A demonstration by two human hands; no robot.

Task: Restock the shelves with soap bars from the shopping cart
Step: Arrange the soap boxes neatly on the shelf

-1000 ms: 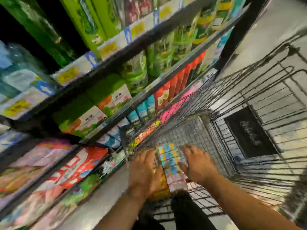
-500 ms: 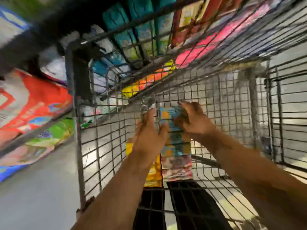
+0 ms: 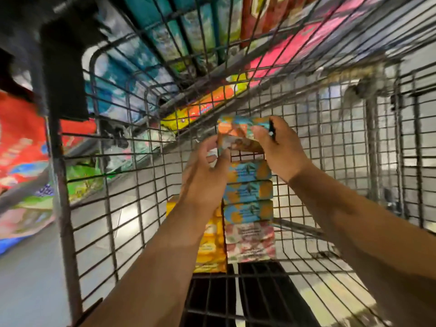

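right hand [image 3: 280,152] and left hand [image 3: 205,171] pinch one teal-and-orange soap bar [image 3: 240,133] by its two ends, held just above the rows. below the grip, boxed soap bars [image 3: 247,192] lie in the shopping cart [image 3: 118,185]; judged early, most stock unshelved. past the wire, full shelves [image 3: 165,43]; left, grey floor [image 3: 28,279].

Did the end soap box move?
Yes. The soap box rose out of the row of blue boxes in the cart, held by the left hand and right hand.
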